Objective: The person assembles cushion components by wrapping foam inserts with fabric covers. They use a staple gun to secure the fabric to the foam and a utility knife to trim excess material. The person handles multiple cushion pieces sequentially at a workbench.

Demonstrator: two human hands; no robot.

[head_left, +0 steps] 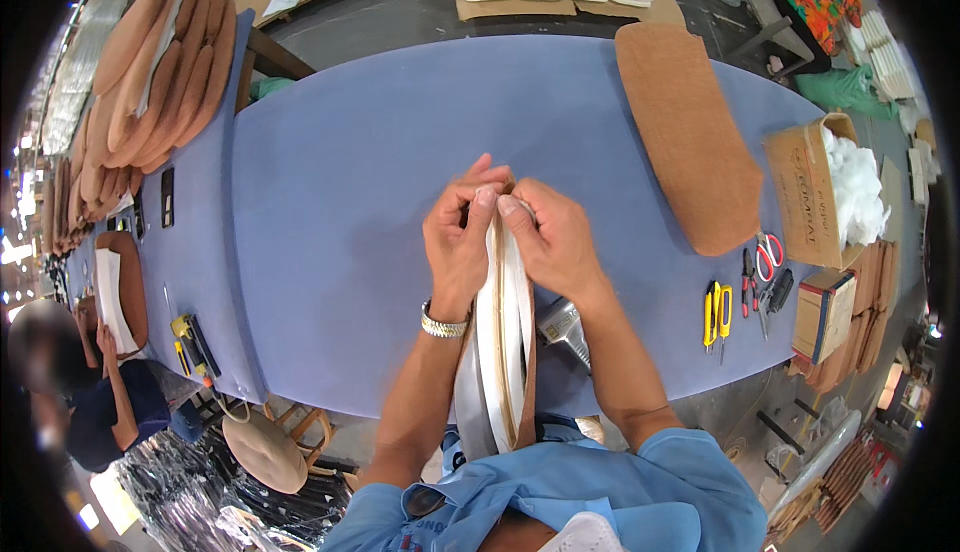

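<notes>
Above the blue-covered table [330, 222], near its front edge, my left hand [462, 232] and my right hand [553, 239] meet with thumbs and fingers pinched together. Between them they grip the far end of a long padded fabric piece [487, 352], which hangs edge-on down toward my lap. White and grey layers show along it, with a tan strip down the middle and brown fabric at the right side. The fingertips hide the end being pinched. A silvery metal object [566, 335] lies on the table, partly behind my right forearm.
A brown padded panel [690, 137] lies at the right, near yellow-handled tools [717, 312], pliers [748, 277], red-handled scissors [768, 257] and a carton [808, 192] of white stuffing. Brown cushions [165, 72] are piled at the left. Another person [110, 402] works at the far left.
</notes>
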